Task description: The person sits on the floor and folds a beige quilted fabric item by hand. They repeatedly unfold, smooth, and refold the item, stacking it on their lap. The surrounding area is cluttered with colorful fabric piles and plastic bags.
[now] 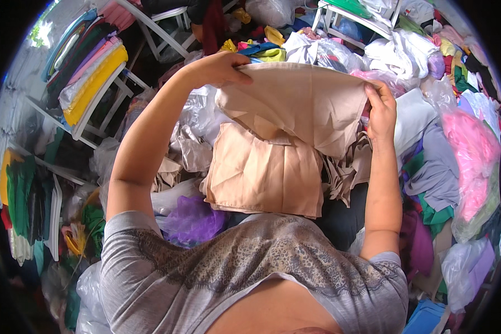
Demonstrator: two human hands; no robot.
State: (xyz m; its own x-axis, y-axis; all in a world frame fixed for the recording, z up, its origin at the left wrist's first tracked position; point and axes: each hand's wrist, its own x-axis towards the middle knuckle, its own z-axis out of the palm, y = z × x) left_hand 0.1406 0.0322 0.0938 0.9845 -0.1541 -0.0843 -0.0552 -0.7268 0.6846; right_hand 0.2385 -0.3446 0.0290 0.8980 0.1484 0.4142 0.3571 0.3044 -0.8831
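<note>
Head view: left hand (228,68) and right hand (382,107) grasp beige cloth (303,94), seemingly spreading it, over the folded stack's (267,175) far edge.

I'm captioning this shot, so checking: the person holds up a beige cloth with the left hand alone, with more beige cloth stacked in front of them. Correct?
Not alone: in the head view, the left hand and the right hand both hold up the beige cloth. The rest is correct.
</note>
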